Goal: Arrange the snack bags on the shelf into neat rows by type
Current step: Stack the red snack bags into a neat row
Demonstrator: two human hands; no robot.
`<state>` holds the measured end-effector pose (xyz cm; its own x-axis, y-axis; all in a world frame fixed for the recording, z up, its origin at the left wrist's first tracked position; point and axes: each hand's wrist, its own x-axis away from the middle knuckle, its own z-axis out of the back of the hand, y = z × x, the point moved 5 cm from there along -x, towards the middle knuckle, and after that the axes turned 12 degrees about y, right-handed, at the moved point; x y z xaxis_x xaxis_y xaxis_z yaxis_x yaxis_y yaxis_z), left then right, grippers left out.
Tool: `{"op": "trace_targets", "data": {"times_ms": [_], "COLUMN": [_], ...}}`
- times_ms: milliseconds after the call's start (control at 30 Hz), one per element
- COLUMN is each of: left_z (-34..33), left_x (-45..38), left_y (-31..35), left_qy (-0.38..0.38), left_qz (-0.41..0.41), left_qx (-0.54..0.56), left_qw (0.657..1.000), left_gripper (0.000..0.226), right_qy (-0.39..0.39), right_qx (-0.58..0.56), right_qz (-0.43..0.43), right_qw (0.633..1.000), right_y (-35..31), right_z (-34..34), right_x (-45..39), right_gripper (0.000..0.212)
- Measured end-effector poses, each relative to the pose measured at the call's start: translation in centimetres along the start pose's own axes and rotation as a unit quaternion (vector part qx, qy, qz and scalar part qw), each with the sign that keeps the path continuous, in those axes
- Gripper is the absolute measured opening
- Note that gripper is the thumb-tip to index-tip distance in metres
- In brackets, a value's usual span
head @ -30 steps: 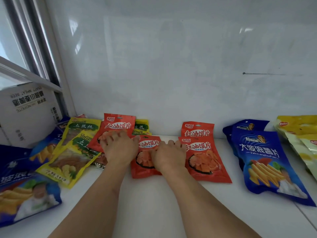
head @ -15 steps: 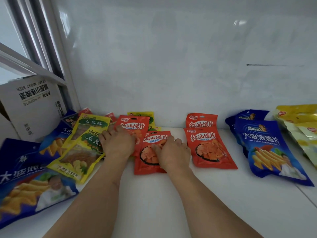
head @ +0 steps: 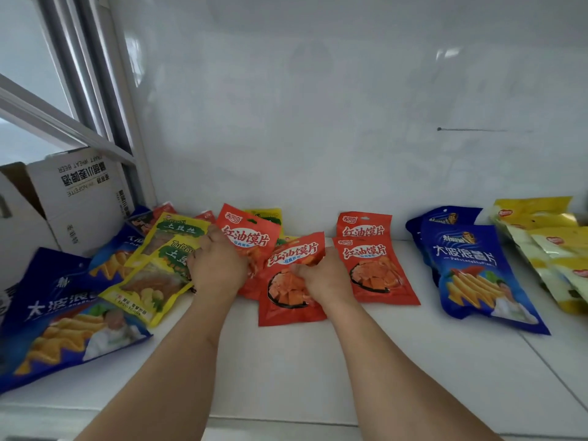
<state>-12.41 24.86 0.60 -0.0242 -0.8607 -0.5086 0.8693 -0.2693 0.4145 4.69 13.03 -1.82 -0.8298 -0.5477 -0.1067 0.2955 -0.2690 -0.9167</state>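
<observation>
Several red snack bags lie mid-shelf. My left hand (head: 216,265) grips the left edge of the rear-left red bag (head: 251,237), which overlaps the yellow-green bags (head: 168,249). The thumb of my right hand (head: 324,278) lies on the face of the tilted middle red bag (head: 286,300), with the fingers curled at its right edge. To the right, two more red bags form a column: a rear one (head: 364,226) and a front one (head: 378,275). The bags partly hide the fingers of both hands.
Blue chip bags lie at the left (head: 63,323) and at the right (head: 474,275). Pale yellow bags (head: 547,246) are stacked at the far right. A cardboard box (head: 79,198) stands beyond the shelf's left end. The white shelf (head: 286,370) ends at a back wall.
The middle red bag has tilted, its top now swung right toward the red column. My left hand has shifted onto the left edge of the rear-left red bag, which sits more upright.
</observation>
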Motion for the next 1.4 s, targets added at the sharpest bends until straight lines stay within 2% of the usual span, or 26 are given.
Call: {"op": "trace_targets", "data": {"times_ms": [133,233,400,500,567,633,733,800,867,933,1000,1100,1200,1333,1400], "left_z": [1.0,1.3,3.8,5.1,5.2,4.5,3.2,3.3,3.3,3.1,2.5,1.4,0.4,0.4,0.2], "left_x": [1.0,1.8,4.6,6.3,7.4,8.4,9.6,10.6,11.7,12.5,13.0,13.6,14.1,15.0,15.3], "left_y": [0.0,-0.6,-1.0,-0.6,-0.2,0.2,1.8,3.2,4.4,5.5,6.1,6.9,7.8,9.3,9.9], "left_qy": [-0.02,-0.044,-0.049,-0.053,-0.077,-0.106,-0.145,-0.159,-0.174,-0.189,-0.203,-0.224,-0.255,-0.27,-0.271], "left_qz": [0.067,0.127,0.189,0.191,0.183,0.177,0.147,0.134,0.126,0.113,0.111,0.113,0.101,0.082,0.075], "left_qx": [0.109,0.233,0.335,0.379,0.389,0.4,0.415,0.421,0.431,0.441,0.445,0.417,0.373,0.316,0.291], "left_qw": [0.992,0.963,0.922,0.904,0.9,0.893,0.886,0.883,0.876,0.87,0.865,0.874,0.886,0.906,0.914], "left_gripper": [0.093,0.091,0.029,0.023,0.019,0.026,0.057,0.051,0.04,0.05,0.05,0.044,0.055,0.052,0.059], "right_qy": [-0.016,-0.017,-0.022,-0.021,-0.011,0.0,0.02,0.034,0.044,0.053,0.058,0.059,0.069,0.066,0.075], "right_qx": [-0.064,-0.112,-0.159,-0.182,-0.193,-0.181,-0.156,-0.149,-0.136,-0.124,-0.111,-0.086,-0.055,-0.012,-0.008], "right_qz": [-0.001,-0.01,-0.003,0.01,0.009,0.01,0.015,0.018,0.01,0.002,-0.004,-0.011,0.0,0.009,0.013], "right_qw": [0.998,0.993,0.987,0.983,0.981,0.983,0.987,0.988,0.99,0.991,0.992,0.995,0.996,0.998,0.997], "right_y": [0.8,1.2,1.2,1.4,2.0,2.8,4.1,4.8,5.5,5.9,6.3,6.7,6.8,7.0,6.8], "right_z": [2.3,3.8,6.6,8.4,9.6,11.0,13.3,14.5,15.1,15.3,15.3,14.8,14.4,13.6,13.7], "right_x": [0.3,0.5,1.1,1.2,1.1,0.8,-0.1,-0.4,-0.8,-0.9,-1.4,-1.8,-2.3,-2.9,-3.1], "right_gripper": [0.048,0.051,0.041,0.038,0.045,0.052,0.036,0.035,0.048,0.051,0.048,0.042,0.034,0.03,0.02]}}
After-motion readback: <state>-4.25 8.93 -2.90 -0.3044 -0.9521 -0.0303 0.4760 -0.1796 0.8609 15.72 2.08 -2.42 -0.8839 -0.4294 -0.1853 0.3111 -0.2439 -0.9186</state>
